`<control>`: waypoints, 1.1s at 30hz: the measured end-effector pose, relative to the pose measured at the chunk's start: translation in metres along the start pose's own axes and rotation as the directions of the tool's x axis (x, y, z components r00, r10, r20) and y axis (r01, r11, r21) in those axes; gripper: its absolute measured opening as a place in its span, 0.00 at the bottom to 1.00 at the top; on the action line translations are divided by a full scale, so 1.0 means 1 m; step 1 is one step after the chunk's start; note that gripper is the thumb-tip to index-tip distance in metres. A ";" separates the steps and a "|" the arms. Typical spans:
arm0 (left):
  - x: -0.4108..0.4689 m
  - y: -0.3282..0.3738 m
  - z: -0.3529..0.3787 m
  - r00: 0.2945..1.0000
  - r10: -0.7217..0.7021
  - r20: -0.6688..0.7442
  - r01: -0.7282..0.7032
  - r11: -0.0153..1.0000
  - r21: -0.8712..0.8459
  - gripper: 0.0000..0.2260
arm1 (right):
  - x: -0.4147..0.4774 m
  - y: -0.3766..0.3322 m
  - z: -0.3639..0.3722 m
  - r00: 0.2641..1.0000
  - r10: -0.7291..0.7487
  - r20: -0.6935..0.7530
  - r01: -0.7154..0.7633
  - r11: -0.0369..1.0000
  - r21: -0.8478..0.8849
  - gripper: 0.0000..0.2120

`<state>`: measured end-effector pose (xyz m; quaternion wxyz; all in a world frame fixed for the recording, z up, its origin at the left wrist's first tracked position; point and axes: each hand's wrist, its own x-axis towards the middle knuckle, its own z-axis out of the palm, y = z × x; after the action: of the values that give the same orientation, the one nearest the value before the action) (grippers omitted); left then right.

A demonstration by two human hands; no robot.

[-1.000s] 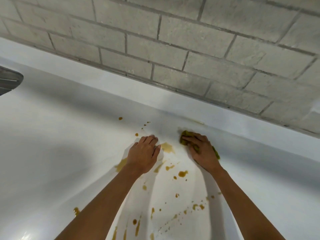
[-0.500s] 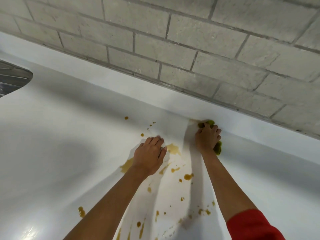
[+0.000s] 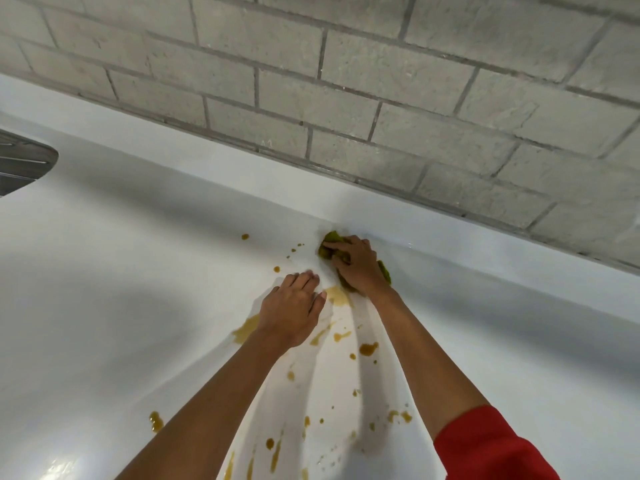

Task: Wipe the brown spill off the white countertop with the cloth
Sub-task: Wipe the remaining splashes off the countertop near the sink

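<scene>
Brown spill [image 3: 337, 296] lies in splashes and drops across the white countertop [image 3: 104, 306], from the back edge down to the near edge. My right hand [image 3: 356, 265] presses a crumpled green cloth [image 3: 330, 245] onto the counter near the back upstand, fingers curled over it. Most of the cloth is hidden under that hand. My left hand [image 3: 294, 310] rests palm down on the counter just left of it, fingers together, covering part of a brown puddle.
A grey brick wall [image 3: 381, 98] rises behind the white upstand [image 3: 207, 157]. A metal sink edge [image 3: 20, 164] shows at the far left. More brown drops [image 3: 156, 420] lie near the front.
My right hand has slid the cloth from the upstand back to the left and slightly nearer, toward the big puddle. The left hand has stayed in place.
</scene>
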<state>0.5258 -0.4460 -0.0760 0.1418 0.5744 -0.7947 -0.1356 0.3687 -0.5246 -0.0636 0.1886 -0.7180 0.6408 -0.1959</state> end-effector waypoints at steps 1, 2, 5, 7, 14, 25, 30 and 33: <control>0.000 0.000 0.000 1.000 0.000 0.003 0.000 1.000 -0.001 0.22 | -0.005 0.002 -0.004 0.999 -0.027 0.045 0.025 0.999 0.048 0.15; 0.000 0.000 -0.001 1.000 -0.001 0.006 0.001 1.000 -0.002 0.22 | -0.011 0.004 -0.007 0.995 -0.052 0.081 0.044 0.995 0.093 0.15; 0.000 0.000 -0.001 1.000 -0.002 0.021 0.003 1.000 -0.013 0.22 | -0.024 0.022 -0.013 0.999 -0.046 0.001 0.046 0.995 0.090 0.15; 0.000 -0.001 -0.001 1.000 -0.001 0.019 0.001 1.000 -0.018 0.22 | -0.028 0.033 -0.011 0.984 0.029 -0.174 -0.035 0.999 -0.030 0.14; -0.002 -0.008 -0.019 0.998 -0.002 0.068 0.020 0.966 -0.258 0.19 | -0.001 -0.002 0.007 0.995 -0.005 -0.102 -0.001 0.998 -0.055 0.16; -0.040 -0.059 -0.042 0.975 -0.150 -0.162 0.117 0.974 -0.195 0.17 | -0.032 0.039 -0.016 0.987 -0.045 -0.152 0.040 0.999 -0.035 0.13; -0.045 -0.070 -0.037 0.976 -0.154 -0.156 0.121 0.971 -0.205 0.17 | -0.037 -0.008 0.016 0.981 -0.180 -0.067 0.182 0.983 0.018 0.13; -0.045 -0.074 -0.037 0.979 -0.111 -0.168 0.074 0.974 -0.212 0.16 | -0.077 -0.006 0.013 0.935 -0.355 0.025 0.352 0.933 0.072 0.12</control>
<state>0.6184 -0.4272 -0.0734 0.2647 0.6029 -0.7329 -0.1709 0.3726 -0.4470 -0.0744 0.1859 -0.8183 0.4907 -0.2345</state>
